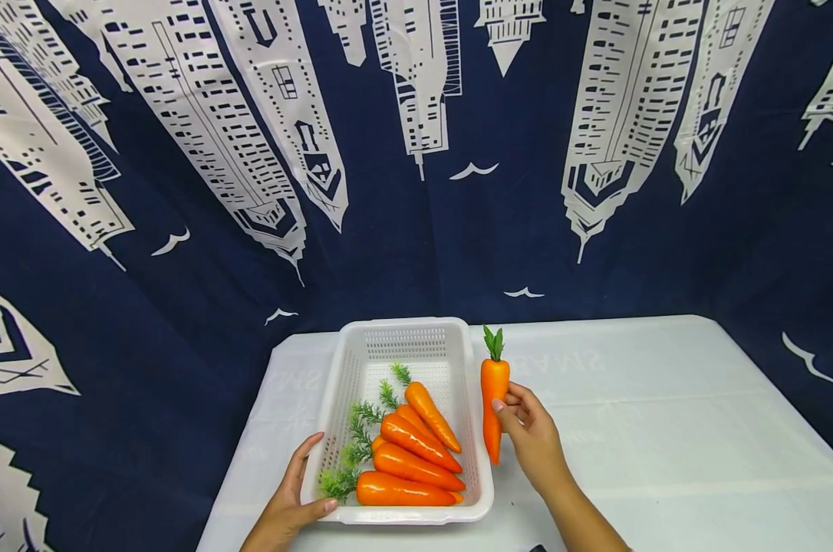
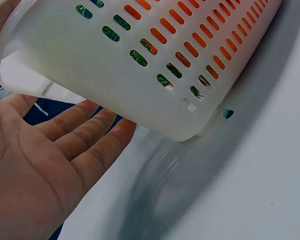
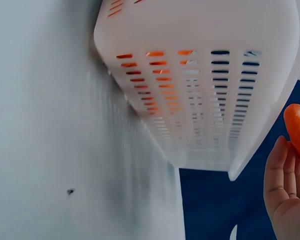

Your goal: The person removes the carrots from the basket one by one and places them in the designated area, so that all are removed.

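Observation:
A white plastic basket [image 1: 404, 515] with slotted walls stands on the table, holding several orange carrots [image 1: 416, 464] with feathery green tops that point left. At its near left corner my left hand [image 1: 294, 491] holds the rim, thumb on the front edge and fingers along the left side. In the left wrist view, the fingers [image 2: 92, 142] reach out straight below the rim. My right hand [image 1: 535, 437] pinches another carrot [image 1: 495, 399] between thumb and fingers, just right of the basket. This carrot stands upright, short leafy top up. Only part of it shows in the right wrist view.
The white table [image 1: 651, 414] extends to the right of the basket. Behind it hangs a dark blue cloth [image 1: 416, 253] printed with white buildings and birds. A small dark object [image 1: 538, 548] lies at the near edge of the head view.

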Demonstrator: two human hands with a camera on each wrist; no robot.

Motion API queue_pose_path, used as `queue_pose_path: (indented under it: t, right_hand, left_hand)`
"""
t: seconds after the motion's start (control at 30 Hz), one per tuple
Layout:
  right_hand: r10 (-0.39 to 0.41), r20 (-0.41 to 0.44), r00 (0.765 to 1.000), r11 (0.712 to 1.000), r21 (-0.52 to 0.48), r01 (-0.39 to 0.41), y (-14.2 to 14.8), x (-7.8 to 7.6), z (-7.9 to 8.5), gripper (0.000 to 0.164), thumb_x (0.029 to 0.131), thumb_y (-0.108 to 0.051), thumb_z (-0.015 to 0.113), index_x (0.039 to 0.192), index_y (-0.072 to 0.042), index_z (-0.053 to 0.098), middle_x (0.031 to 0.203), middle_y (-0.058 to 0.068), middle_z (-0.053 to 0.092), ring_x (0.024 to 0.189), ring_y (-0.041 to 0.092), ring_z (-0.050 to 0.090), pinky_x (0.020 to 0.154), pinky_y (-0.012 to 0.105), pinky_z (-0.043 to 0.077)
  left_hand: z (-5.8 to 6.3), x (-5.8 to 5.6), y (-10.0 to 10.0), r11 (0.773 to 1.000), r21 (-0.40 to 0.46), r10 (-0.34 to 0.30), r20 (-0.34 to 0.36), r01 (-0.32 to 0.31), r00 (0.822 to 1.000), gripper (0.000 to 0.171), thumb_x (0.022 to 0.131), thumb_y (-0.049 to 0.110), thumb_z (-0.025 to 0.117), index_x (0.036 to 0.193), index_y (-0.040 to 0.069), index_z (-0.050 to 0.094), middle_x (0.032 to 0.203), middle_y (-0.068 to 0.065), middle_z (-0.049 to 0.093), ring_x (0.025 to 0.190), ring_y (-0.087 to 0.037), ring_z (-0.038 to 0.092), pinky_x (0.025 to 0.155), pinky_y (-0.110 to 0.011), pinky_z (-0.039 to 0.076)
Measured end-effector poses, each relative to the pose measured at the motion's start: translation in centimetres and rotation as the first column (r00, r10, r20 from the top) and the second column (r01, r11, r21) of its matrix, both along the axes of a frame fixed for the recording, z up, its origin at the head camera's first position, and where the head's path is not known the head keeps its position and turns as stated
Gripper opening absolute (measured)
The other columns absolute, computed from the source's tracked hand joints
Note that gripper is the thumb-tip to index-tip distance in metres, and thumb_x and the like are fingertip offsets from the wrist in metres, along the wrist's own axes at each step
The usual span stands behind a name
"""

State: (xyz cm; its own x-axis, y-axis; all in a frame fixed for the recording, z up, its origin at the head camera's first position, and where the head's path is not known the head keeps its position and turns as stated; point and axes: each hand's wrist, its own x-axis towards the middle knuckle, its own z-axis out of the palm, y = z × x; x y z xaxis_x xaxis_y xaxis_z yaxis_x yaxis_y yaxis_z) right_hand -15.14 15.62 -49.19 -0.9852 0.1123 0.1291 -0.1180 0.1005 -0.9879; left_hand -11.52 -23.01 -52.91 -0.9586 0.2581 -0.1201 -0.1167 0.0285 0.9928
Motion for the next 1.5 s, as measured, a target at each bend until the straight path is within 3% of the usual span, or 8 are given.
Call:
queue_pose_path:
  t: [0.33, 0.93, 1.5]
  right_hand:
    - [-0.069, 0.084, 0.994, 0.997, 0.034, 0.066, 1.3, -0.3, -0.8, 0.043, 0.100, -0.032, 0.063, 0.136, -0.011, 0.056, 0.118, 0.005, 0.061, 0.100, 0.003, 0.064, 0.086, 0.019, 0.055]
    - [-0.093, 0.171, 0.981, 0.995, 0.036, 0.088, 2.5, -0.8, -2.6, 0.046, 0.100, -0.029, 0.064, 0.140, -0.009, 0.052, 0.115, 0.005, 0.059, 0.091, 0.002, 0.064, 0.079, 0.021, 0.055]
    - [-0.121, 0.265, 0.957, 0.981, 0.182, 0.073, 3.4, -1.4, -4.3, 0.053, 0.100, -0.032, 0.062, 0.145, -0.008, 0.047, 0.115, 0.009, 0.062, 0.084, 0.002, 0.059, 0.076, 0.018, 0.051]
  left_hand:
    - [0.1, 0.0, 0.0, 1.000, -0.003, -0.002, -0.002, 0.002, 1.000, 0.101, 0.083, 0.001, 0.076, 0.161, 0.025, 0.016, 0.168, -0.015, -0.018, 0.149, -0.041, -0.029, 0.105, -0.083, -0.009]
    - [0.1, 0.1, 0.0, 1.000, -0.013, -0.004, -0.026, 0.004, 1.000, 0.101, 0.083, 0.001, 0.075, 0.161, 0.024, 0.016, 0.167, -0.017, -0.020, 0.148, -0.046, -0.029, 0.102, -0.085, -0.010]
    - [0.1, 0.2, 0.1, 1.000, -0.010, -0.013, -0.041, 0.012, 0.999, 0.101, 0.084, 0.002, 0.075, 0.162, 0.024, 0.015, 0.167, -0.018, -0.020, 0.148, -0.046, -0.029, 0.100, -0.084, -0.013]
